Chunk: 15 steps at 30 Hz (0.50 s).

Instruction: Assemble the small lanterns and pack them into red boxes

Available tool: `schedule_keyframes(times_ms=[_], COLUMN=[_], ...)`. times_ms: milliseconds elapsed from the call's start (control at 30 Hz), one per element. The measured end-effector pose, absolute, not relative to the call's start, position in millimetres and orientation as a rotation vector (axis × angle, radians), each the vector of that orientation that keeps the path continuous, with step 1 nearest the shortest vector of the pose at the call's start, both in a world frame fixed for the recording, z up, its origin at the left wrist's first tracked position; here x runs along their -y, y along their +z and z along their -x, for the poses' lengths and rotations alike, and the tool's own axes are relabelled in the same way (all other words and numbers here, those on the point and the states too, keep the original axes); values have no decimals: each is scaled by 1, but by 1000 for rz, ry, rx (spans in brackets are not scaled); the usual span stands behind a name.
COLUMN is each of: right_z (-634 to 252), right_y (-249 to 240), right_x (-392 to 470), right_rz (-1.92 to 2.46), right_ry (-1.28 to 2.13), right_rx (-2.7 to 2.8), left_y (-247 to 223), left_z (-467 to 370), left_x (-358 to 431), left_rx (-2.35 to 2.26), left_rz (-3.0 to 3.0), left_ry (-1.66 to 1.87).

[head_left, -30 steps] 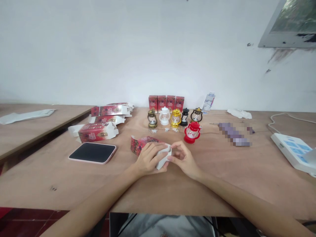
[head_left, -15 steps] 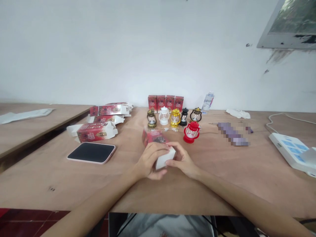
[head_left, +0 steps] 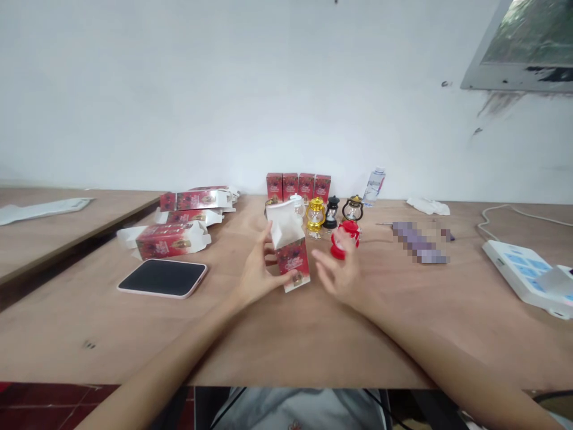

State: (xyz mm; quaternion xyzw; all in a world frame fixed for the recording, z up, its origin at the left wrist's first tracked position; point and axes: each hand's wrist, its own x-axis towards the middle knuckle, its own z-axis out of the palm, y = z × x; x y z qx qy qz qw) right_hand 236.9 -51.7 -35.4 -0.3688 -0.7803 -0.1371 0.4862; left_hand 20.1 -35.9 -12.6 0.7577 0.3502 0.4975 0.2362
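Note:
My left hand point(head_left: 263, 267) grips a red printed carton point(head_left: 293, 260) with its white top flap point(head_left: 285, 221) raised, the front facing me and leaning a little. To the right, my right hand point(head_left: 339, 272) holds nothing; its fingers are spread and slightly blurred. A red mini lantern point(head_left: 339, 246) stands just beyond it, partly hidden by the fingers. Behind is a row of mini lanterns: white point(head_left: 297, 206), gold point(head_left: 316, 214), black point(head_left: 332, 212) and black with a gold top point(head_left: 353, 209). Another lantern on the left is mostly covered by the flap.
Several closed red boxes point(head_left: 290, 186) stand by the wall near a bottle point(head_left: 374, 186). Opened cartons point(head_left: 172, 239) and a phone point(head_left: 163, 278) lie left. A tissue point(head_left: 428, 206), a blurred purple item point(head_left: 416, 242) and a white power strip point(head_left: 519, 275) are right.
The carton has turned from showing its white end to standing with the flap up and printed front toward me. My right hand has let go and moved right, toward the red lantern.

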Motion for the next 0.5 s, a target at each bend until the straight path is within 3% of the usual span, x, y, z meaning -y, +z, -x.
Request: schedule_keyframes(times_ms=[100, 200, 333, 500], right_z=[-259, -279, -285, -255], right_y=[-35, -38, -31, 21], right_x=[33, 15, 7, 37], right_rz=[1197, 1325, 1216, 869], right_ry=[-373, -102, 168, 516], right_rx=[1669, 1680, 1603, 1405], left_y=[-16, -18, -15, -10], left_z=[-18, -17, -16, -18], left_x=[35, 34, 34, 36], left_rx=[-919, -913, -904, -890], left_rz=[-2124, -2174, -2217, -2317], left_ry=[1268, 1234, 1216, 1249])
